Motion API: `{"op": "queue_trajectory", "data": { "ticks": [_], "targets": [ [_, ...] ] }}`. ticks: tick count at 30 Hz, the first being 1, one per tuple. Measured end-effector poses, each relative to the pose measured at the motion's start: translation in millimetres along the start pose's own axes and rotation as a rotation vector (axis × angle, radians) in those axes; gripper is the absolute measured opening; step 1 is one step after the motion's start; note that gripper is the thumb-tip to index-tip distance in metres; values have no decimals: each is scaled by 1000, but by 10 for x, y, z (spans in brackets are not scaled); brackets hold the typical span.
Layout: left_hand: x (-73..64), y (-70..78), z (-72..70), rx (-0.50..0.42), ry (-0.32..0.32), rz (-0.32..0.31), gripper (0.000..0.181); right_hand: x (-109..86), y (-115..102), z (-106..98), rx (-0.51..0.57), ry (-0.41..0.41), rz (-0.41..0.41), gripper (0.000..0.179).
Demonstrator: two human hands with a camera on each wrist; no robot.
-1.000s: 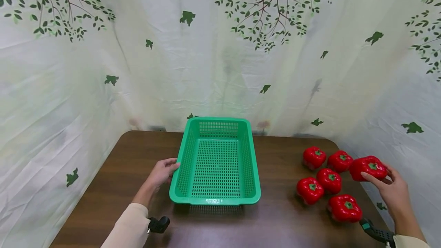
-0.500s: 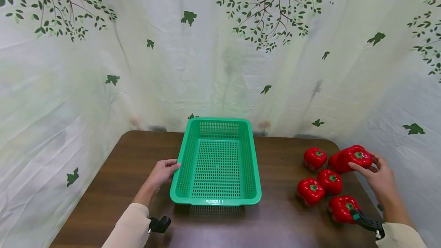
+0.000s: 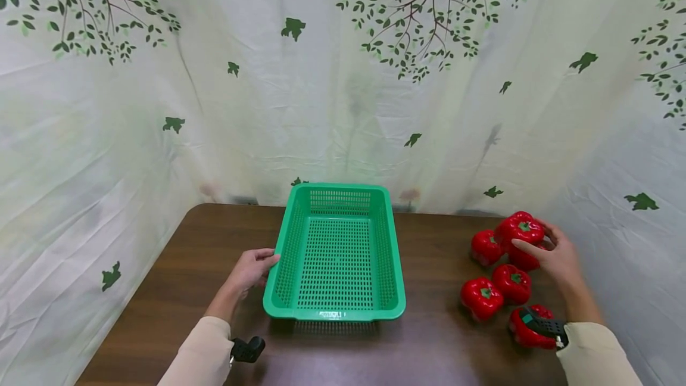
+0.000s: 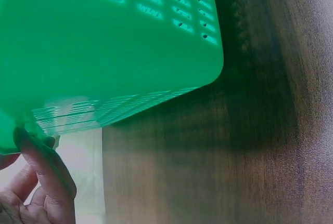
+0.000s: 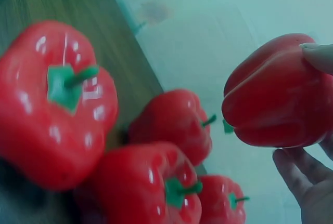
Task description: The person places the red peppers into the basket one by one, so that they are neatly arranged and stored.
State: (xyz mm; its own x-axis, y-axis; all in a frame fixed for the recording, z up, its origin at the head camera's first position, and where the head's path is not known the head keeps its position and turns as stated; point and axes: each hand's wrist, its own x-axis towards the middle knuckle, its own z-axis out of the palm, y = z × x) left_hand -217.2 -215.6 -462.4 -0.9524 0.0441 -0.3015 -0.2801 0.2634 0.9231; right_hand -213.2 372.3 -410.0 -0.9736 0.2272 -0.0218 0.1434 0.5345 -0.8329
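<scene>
A green perforated plastic basket point(image 3: 334, 314) stands at the middle of the table. My left hand point(image 3: 256, 270) pinches its left rim, and the left wrist view shows fingers point(image 4: 49, 174) curled at the basket's edge. On the right, my right hand point(image 3: 557, 255) grips a red bell pepper point(image 3: 520, 229) with a green stem. In the right wrist view this held bell pepper point(image 5: 276, 94) hangs raised between thumb and fingers, apart from the others. Several more red bell peppers point(image 3: 482, 298) sit below it; the nearest is partly covered by the wrist strap.
The brown wooden table point(image 3: 429, 350) ends at a pale curtain point(image 3: 343, 106) printed with leaves, which hangs behind it and along both sides. A black wrist device point(image 3: 248, 350) sticks out from the left sleeve.
My right hand has carried the bell pepper leftward and slightly up, from the table's right edge to over the back peppers. The left hand and the basket have stayed put.
</scene>
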Motion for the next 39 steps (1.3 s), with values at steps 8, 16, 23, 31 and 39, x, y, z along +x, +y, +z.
{"op": "queue_trajectory", "data": {
  "ticks": [8, 16, 23, 31, 39],
  "targets": [
    [9, -20, -10, 13, 9, 13, 42, 124, -168, 241, 43, -18, -49, 91],
    [41, -23, 24, 10, 18, 2, 42, 202, -254, 416, 71, -48, -103, 87],
    [35, -22, 20, -14, 10, -1, 43, 247, -392, 611, 108, -73, -104, 91],
    [31, -29, -5, -29, 0, -2, 45, 306, -491, 822, 151, -86, -109, 87],
    [22, -37, -10, -43, 6, 3, 43, 348, -553, 1021, 190, -115, -119, 85]
  ]
}}
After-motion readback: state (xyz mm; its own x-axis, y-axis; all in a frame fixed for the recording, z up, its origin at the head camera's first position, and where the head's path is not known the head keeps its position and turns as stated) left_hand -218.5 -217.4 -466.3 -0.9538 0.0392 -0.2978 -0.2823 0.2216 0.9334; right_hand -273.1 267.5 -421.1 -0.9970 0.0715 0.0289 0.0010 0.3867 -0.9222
